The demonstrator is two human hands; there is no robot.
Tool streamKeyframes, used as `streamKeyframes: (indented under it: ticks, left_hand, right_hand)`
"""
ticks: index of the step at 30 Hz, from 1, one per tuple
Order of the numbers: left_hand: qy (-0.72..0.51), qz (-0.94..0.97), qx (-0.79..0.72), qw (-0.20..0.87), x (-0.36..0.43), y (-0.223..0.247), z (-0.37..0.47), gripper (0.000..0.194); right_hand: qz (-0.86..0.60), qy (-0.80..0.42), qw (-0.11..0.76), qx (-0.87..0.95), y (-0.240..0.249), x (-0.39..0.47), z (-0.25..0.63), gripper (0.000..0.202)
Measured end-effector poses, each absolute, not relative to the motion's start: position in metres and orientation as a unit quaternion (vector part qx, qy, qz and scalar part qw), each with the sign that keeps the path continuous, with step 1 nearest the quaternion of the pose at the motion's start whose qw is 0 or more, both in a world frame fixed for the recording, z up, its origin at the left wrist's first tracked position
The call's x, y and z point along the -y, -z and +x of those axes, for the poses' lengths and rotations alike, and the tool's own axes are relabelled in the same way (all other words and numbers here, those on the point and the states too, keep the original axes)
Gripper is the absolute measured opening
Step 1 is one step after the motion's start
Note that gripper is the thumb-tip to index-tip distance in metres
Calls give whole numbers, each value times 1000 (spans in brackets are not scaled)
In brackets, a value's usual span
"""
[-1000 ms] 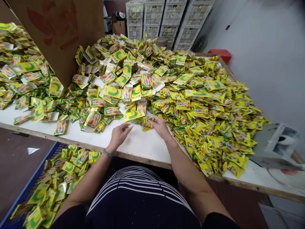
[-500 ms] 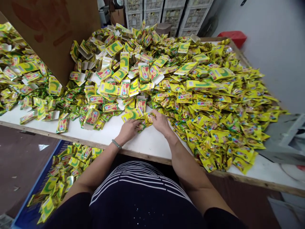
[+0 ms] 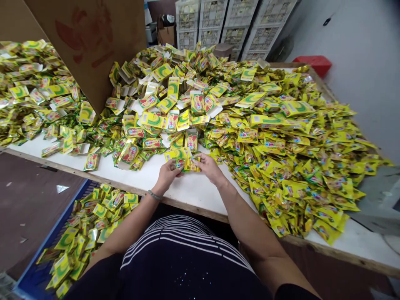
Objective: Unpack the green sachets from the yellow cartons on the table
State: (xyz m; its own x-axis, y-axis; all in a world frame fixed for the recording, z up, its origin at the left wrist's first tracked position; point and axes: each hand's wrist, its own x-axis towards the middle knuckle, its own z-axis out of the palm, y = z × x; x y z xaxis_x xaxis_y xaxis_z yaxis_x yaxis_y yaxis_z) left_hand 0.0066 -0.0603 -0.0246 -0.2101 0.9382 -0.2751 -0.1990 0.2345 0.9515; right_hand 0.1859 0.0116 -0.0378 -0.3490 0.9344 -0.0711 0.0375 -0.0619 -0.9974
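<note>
At the table's front edge, my left hand (image 3: pixel 166 175) is closed on a small green-and-yellow packet (image 3: pixel 180 163), pinched between thumb and fingers. My right hand (image 3: pixel 210 169) grips a yellow packet (image 3: pixel 194 165) right beside it, the two packets almost touching. Just behind them lies a flat yellow box (image 3: pixel 173 154) with a green curve printed on it. To the right spreads a big heap of shiny yellow packets (image 3: pixel 290 166). A pile of small printed boxes (image 3: pixel 162 121), several with flaps open, rises behind my hands.
A tall brown cardboard sheet (image 3: pixel 90 54) stands among the boxes at left. Below the table edge, a blue crate (image 3: pixel 46 246) holds many yellow boxes. White crates (image 3: pixel 212 21) are stacked at the back; a red object (image 3: pixel 313 66) sits by the wall.
Both hands have drawn slightly nearer my body and the packets now show side by side between them. The whole view has shifted a little, with the scene lower and further right.
</note>
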Motion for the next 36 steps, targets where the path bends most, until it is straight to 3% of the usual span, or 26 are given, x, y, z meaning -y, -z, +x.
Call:
streamKeyframes:
  ticks: [5,13,21,27,31,33,36]
  left_hand:
    - [-520,294,-531,601,69,15,12,53]
    - [-543,260,-530,597,71,16,9,46]
    - [-572,240,-522,586,70,10,26,55]
    - [-543,295,-553,559,70,16,17,58]
    - [-464,380,-570,562,67,10,4,53]
    - [-422,476,-596,489,61,3,-3,50]
    - [-336,645,-652,214,46,-5,-10,57]
  right_hand:
    - [-453,-490,380,640,36,-2,177,29]
    - [-446,-601,453,485,29,5,170,37]
    - [-483,-427,469,604,36,16,159,30]
    - [-412,-606,382,563,26,18,161,47]
    - [-420,-628,348,555,20,14,166,47]
    - [-429,-607,381,551,20,7,171,46]
    - [-474,-532,446,542,21,-3,180,42]
